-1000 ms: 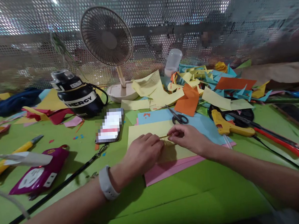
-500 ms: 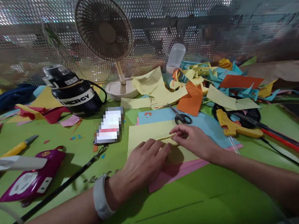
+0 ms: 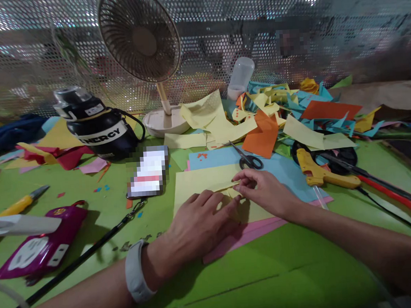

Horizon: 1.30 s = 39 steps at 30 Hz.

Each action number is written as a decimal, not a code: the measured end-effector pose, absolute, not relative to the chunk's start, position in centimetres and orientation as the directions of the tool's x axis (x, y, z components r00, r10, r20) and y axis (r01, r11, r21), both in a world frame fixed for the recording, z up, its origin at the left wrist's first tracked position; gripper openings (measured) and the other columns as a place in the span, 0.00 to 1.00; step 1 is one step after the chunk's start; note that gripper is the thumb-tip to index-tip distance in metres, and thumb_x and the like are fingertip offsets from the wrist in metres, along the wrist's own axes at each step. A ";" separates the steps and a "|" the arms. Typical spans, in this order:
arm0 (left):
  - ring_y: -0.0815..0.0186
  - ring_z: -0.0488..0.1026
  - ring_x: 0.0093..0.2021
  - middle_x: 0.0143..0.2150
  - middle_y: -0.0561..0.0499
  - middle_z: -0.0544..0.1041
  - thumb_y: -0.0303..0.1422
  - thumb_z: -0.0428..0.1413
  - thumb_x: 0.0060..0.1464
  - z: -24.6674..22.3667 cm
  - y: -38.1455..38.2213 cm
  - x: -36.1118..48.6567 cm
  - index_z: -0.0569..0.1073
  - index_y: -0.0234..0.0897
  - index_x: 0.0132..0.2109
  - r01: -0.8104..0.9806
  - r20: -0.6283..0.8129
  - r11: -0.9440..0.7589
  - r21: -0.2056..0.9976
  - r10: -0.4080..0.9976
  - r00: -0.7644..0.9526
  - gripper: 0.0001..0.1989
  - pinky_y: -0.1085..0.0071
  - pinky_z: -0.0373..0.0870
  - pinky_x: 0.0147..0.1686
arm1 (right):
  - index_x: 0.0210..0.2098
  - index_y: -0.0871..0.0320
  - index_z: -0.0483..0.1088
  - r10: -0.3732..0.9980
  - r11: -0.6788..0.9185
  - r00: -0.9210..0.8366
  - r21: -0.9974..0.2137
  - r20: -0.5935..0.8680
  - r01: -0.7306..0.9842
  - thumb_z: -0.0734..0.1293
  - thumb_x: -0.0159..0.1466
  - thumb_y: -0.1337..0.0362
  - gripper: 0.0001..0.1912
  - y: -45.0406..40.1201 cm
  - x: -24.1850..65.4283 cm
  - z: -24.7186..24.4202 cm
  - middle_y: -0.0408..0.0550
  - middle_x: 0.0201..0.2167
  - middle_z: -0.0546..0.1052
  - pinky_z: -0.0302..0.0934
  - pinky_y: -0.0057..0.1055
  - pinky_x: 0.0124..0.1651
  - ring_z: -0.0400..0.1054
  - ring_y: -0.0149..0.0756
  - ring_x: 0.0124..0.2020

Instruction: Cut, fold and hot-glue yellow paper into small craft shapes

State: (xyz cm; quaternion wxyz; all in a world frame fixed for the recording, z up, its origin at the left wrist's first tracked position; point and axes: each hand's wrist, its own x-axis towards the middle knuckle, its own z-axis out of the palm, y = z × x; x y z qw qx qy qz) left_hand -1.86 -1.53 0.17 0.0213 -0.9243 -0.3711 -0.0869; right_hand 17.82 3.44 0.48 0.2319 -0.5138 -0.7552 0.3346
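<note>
One broad green table (image 3: 217, 292) fills my view, with a heap of cut paper (image 3: 258, 104) towards its far right corner. Yellow (image 3: 196, 178), blue (image 3: 286, 167) and pink sheets (image 3: 262, 229) lie stacked near its middle. A fan (image 3: 144, 41) stands by the far edge, left of the heap. On the yellow sheet I see the left hand (image 3: 199, 219) lying low, digits loosely spread; whether it grips anything I cannot tell. The right hand (image 3: 267, 192) holds its thumb and forefinger narrow, apparently pinching. Just beyond, scissors (image 3: 251, 162) rest on the blue sheet. Smallest, a thin yellow strip (image 3: 228, 187) runs over the yellow sheet between the hands. The left digits have just edged nearer the right fingertips, so I judge both hands share one small spot
</note>
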 end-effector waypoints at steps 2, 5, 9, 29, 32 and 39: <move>0.56 0.71 0.43 0.47 0.43 0.74 0.45 0.44 0.62 0.0 -1.5 -1.8 0.66 0.37 0.56 0.691 0.187 -0.723 0.009 0.680 0.709 0.22 0.60 0.70 0.38 | 0.39 0.59 0.72 0.929 0.261 -0.370 -0.738 0.016 0.622 0.65 0.61 0.66 0.08 3.4 17.8 0.5 0.47 0.31 0.78 0.63 0.29 0.33 0.72 0.33 0.31; 0.56 0.70 0.43 0.47 0.43 0.73 0.48 0.43 0.62 -0.1 -1.4 -1.7 0.64 0.38 0.58 0.699 0.168 -0.715 0.003 0.689 0.705 0.25 0.60 0.70 0.38 | 0.41 0.59 0.72 0.926 0.255 -0.379 -0.745 0.004 0.616 0.65 0.61 0.64 0.10 3.4 17.9 0.6 0.48 0.32 0.78 0.64 0.29 0.34 0.72 0.33 0.31; 0.56 0.70 0.43 0.47 0.44 0.73 0.49 0.43 0.61 -0.1 -1.4 -1.6 0.65 0.39 0.57 0.710 0.162 -0.705 0.006 0.701 0.695 0.25 0.60 0.69 0.38 | 0.43 0.59 0.72 0.919 0.234 -0.389 -0.720 -0.055 0.654 0.68 0.59 0.61 0.14 3.4 18.3 1.0 0.48 0.31 0.78 0.64 0.31 0.35 0.71 0.35 0.32; 0.55 0.71 0.44 0.47 0.43 0.74 0.45 0.43 0.62 0.1 -1.6 -1.8 0.66 0.38 0.56 0.702 0.165 -0.711 0.046 0.698 0.696 0.22 0.58 0.70 0.40 | 0.44 0.58 0.70 0.933 0.188 -0.352 -0.727 -0.079 0.660 0.66 0.60 0.66 0.12 3.2 17.8 0.8 0.45 0.29 0.76 0.62 0.30 0.35 0.69 0.32 0.31; 0.55 0.71 0.44 0.47 0.43 0.74 0.46 0.44 0.62 0.1 -1.6 -1.8 0.66 0.37 0.56 0.702 0.170 -0.711 0.043 0.698 0.696 0.23 0.58 0.70 0.40 | 0.43 0.58 0.70 0.932 0.183 -0.352 -0.730 -0.083 0.658 0.66 0.60 0.66 0.11 3.2 17.8 0.9 0.44 0.28 0.75 0.61 0.29 0.35 0.68 0.32 0.31; 0.56 0.70 0.44 0.48 0.43 0.73 0.49 0.43 0.61 -0.1 -1.5 -1.7 0.66 0.38 0.57 0.716 0.179 -0.697 0.024 0.708 0.683 0.26 0.60 0.69 0.40 | 0.42 0.59 0.70 0.927 0.179 -0.363 -0.745 -0.091 0.643 0.66 0.59 0.67 0.11 3.3 17.8 0.9 0.44 0.28 0.75 0.61 0.29 0.35 0.67 0.31 0.31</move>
